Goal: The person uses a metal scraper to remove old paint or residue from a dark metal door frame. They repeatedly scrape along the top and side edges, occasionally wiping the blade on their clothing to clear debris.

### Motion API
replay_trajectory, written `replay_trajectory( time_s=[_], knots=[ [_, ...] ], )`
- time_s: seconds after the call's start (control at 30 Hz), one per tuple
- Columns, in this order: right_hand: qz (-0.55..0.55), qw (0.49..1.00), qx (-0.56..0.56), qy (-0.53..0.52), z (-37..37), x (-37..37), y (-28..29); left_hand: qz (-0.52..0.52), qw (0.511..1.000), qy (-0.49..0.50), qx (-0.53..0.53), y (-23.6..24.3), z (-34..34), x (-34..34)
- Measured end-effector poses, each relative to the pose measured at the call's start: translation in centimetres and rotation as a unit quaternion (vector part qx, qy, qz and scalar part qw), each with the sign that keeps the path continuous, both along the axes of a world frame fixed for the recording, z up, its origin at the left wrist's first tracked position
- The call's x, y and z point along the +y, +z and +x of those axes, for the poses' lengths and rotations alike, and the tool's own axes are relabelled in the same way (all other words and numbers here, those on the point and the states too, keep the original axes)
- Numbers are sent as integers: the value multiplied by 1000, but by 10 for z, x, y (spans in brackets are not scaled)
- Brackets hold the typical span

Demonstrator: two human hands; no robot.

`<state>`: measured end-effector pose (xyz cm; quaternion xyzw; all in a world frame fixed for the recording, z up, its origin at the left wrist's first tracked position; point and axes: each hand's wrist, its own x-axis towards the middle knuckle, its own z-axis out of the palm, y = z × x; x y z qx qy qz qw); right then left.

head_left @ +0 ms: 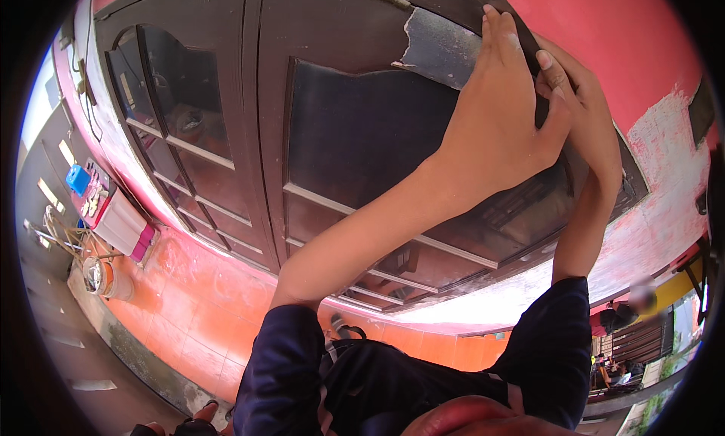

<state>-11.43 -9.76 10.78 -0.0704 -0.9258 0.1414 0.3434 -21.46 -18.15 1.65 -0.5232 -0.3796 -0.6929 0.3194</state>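
Both hands are raised to the upper right edge of a dark brown window frame (347,32). A torn dark grey sheet (440,49), sandpaper by its look, overlaps the frame and the glass; its right end disappears under my left hand (502,122). The fingers of that hand lie close together along the frame, with the thumb bent toward the other hand. Beside it, my right hand (585,100) is closed at the same edge, its thumb up front and most fingers hidden. What it grips is hidden. The two hands touch or nearly touch.
A second brown window panel (249,134) adjoins on the left. Pink wall (596,20) with a bare whitish patch (657,145) lies right. On the orange tiled floor (181,315) stand a bucket (113,279) and a pale box (124,221) with a blue container (77,180) on top.
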Motion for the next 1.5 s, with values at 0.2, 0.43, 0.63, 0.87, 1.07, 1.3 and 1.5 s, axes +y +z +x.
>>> replay_trajectory(
  time_s=[0.2,0.43,0.63,0.87,1.07,1.3,1.5],
  knots=[
    [175,980,27,92,-32,-10,-5,-37,992,-80,-93,9,-3,-5],
    [93,993,40,58,-9,-6,-9,-13,999,-32,-13,7,5,2],
    [156,954,146,210,-48,-19,-14,-64,985,-48,-154,21,3,-9],
    [235,968,76,44,-30,-14,-11,-11,994,-44,-98,17,-16,-32],
    [295,951,88,38,-62,-19,-13,13,985,-62,-162,12,-47,-42],
    [343,935,71,-51,-18,-15,-13,-91,939,332,-10,11,-68,-64],
    [377,923,70,-45,6,-12,-4,-71,890,440,97,13,-66,-49]
  ],
)
